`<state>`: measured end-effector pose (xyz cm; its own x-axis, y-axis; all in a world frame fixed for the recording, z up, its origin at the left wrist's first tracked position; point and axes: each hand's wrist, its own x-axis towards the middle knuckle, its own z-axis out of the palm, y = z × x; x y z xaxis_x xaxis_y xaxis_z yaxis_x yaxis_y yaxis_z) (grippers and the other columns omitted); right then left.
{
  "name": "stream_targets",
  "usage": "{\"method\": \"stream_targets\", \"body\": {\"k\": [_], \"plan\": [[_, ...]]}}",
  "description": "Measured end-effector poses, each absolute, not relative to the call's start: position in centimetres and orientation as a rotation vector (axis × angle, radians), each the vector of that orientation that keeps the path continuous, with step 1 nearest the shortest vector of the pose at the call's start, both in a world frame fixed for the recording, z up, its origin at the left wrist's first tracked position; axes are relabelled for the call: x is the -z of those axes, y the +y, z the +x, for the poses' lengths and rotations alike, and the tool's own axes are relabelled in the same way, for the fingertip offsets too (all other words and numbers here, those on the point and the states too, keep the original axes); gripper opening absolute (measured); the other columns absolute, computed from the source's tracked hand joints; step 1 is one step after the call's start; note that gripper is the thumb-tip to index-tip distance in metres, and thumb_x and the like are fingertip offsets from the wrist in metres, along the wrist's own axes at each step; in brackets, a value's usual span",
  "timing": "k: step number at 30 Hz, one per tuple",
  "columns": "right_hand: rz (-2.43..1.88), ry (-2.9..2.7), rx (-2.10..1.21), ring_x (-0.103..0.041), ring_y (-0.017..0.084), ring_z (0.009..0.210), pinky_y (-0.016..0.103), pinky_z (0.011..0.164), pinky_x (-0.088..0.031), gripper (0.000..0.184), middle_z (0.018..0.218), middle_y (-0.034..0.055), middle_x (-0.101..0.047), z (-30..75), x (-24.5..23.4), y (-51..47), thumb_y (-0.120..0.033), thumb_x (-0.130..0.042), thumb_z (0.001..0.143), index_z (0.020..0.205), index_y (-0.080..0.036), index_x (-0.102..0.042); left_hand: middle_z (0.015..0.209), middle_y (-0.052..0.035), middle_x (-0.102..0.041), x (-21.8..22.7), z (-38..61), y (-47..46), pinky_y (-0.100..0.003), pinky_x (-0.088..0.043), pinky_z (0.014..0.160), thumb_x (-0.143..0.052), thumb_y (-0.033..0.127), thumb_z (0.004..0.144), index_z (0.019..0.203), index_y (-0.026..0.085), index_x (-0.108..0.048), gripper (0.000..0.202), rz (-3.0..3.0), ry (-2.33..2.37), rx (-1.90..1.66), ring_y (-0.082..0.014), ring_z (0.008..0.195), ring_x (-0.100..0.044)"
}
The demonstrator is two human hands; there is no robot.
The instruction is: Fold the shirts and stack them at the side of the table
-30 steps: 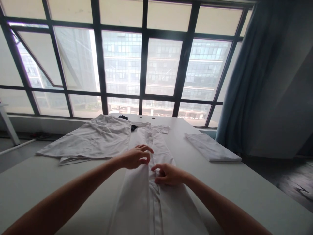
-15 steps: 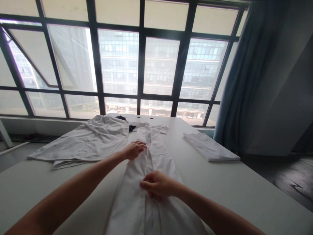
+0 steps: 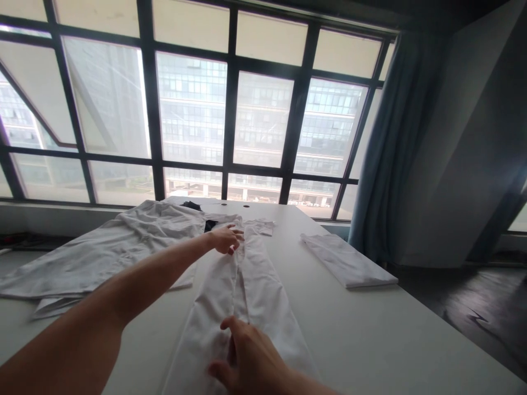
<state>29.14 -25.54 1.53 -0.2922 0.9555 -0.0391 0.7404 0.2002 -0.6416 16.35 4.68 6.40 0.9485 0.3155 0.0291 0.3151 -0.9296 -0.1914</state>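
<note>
Pressing flat on a long narrow folded white cloth garment (image 3: 242, 285) lying lengthwise mid-table, left hand (image 3: 224, 239) rests at its far end, fingers spread, holding nothing. Right hand (image 3: 247, 359) lies open on the near end, palm down, gripping nothing. Rumpled white shirt (image 3: 102, 252) spreads left of it. Small folded white cloth (image 3: 348, 260) sits well apart right. Grey table (image 3: 391, 329) underneath.
</note>
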Motion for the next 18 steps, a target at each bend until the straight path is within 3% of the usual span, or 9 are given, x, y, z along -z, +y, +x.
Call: {"method": "stream_targets", "body": {"k": [3, 5, 9, 13, 16, 18], "plan": [[-1.566, -2.15, -0.804, -0.063, 0.029, 0.098, 0.042, 0.091, -0.046, 0.074, 0.121, 0.0162, -0.061, 29.3, -1.8, -25.7, -0.033, -0.072, 0.07, 0.139, -0.017, -0.05, 0.133, -0.002, -0.063, -7.6, 15.9, 5.2, -0.05, -0.011, 0.12, -0.077, 0.026, 0.075, 0.073, 0.023, -0.07, 0.008, -2.958, -0.506, 0.027, -0.0298, 0.137, -0.041], [-1.559, -2.141, -0.853, -0.061, 0.03, 0.104, 0.044, 0.096, -0.044, 0.08, 0.127, 0.0169, -0.058, 29.3, -2.1, -25.5, -0.032, -0.072, 0.07, 0.144, -0.019, -0.045, 0.133, -0.0034, -0.063, -8.0, 15.8, 5.4, -0.048, -0.012, 0.12, -0.079, 0.032, 0.075, 0.07, 0.022, -0.071, 0.013, -2.975, -0.538, 0.052, -0.0296, 0.135, -0.043], [-1.552, -2.033, -0.95, -0.061, 0.027, 0.104, 0.04, 0.096, -0.045, 0.078, 0.118, 0.0126, -0.062, 29.3, -2.6, -25.1, -0.029, -0.073, 0.069, 0.143, -0.022, -0.048, 0.138, -0.0052, -0.06, -7.7, 15.8, 6.1, -0.049, -0.014, 0.119, -0.08, 0.042, 0.073, 0.076, 0.023, -0.073, 0.021, -2.985, -0.607, 0.121, -0.0312, 0.136, -0.041], [-1.537, -1.989, -1.047, -0.064, 0.022, 0.091, 0.032, 0.086, -0.048, 0.068, 0.1, 0.0072, -0.069, 29.3, -2.5, -24.6, -0.025, -0.074, 0.067, 0.133, -0.022, -0.059, 0.145, -0.003, -0.053, -6.4, 16.2, 7.4, -0.05, -0.016, 0.118, -0.062, 0.051, 0.088, 0.094, 0.028, -0.075, 0.026, -3.013, -0.747, 0.115, -0.0299, 0.141, -0.035], [-1.437, -2.023, -1.167, -0.064, 0.017, 0.078, 0.025, 0.075, -0.048, 0.055, 0.085, 0.0034, -0.07, 29.7, -1.7, -24.0, -0.026, -0.076, 0.066, 0.121, -0.02, -0.068, 0.146, -0.0041, -0.052, -5.5, 16.8, 9.1, -0.049, -0.019, 0.118, -0.045, 0.048, 0.098, 0.11, 0.029, -0.072, 0.034, -3.003, -0.881, 0.104, -0.0278, 0.142, -0.033], [-1.348, -2.053, -1.242, -0.063, 0.015, 0.073, 0.022, 0.072, -0.047, 0.053, 0.081, 0.0015, -0.069, 30.1, -0.7, -23.4, -0.03, -0.08, 0.065, 0.116, -0.02, -0.07, 0.143, -0.0057, -0.055, -4.9, 17.3, 10.4, -0.048, -0.021, 0.117, -0.041, 0.043, 0.1, 0.108, 0.026, -0.072, 0.036, -2.985, -0.915, 0.104, -0.027, 0.142, -0.034]]}}
